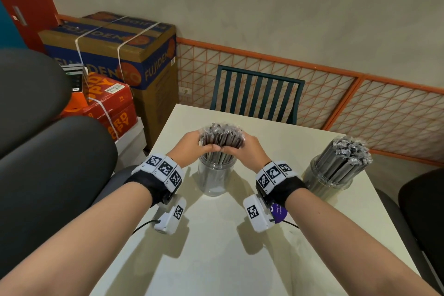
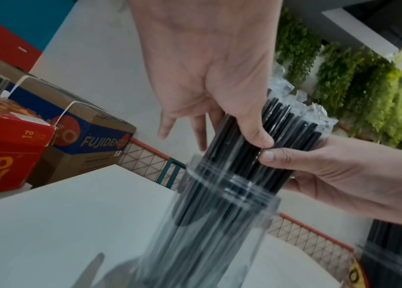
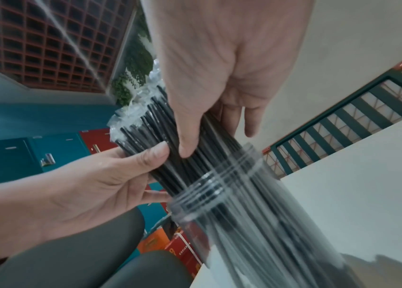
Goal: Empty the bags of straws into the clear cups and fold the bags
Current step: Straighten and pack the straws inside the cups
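A bundle of black straws [image 1: 221, 138] in clear wrappers stands with its lower ends inside a clear cup [image 1: 216, 178] at the middle of the white table [image 1: 276, 259]. My left hand [image 1: 192, 144] grips the bundle from the left and my right hand [image 1: 249, 149] from the right, just above the cup's rim, thumbs nearly meeting. The left wrist view shows the left hand [image 2: 207, 78], the straws [image 2: 283, 124] and the cup [image 2: 219, 224]. The right wrist view shows the right hand [image 3: 219, 68], the straws [image 3: 150, 124] and the cup [image 3: 256, 204]. No bag is visible.
A second clear cup [image 1: 329, 175] packed with straws stands at the table's right edge. A purple round label [image 1: 280, 211] lies on the table under my right wrist. A green slatted chair [image 1: 257, 94] faces me. Cardboard boxes [image 1: 115, 60] and dark seats [image 1: 48, 151] are to the left.
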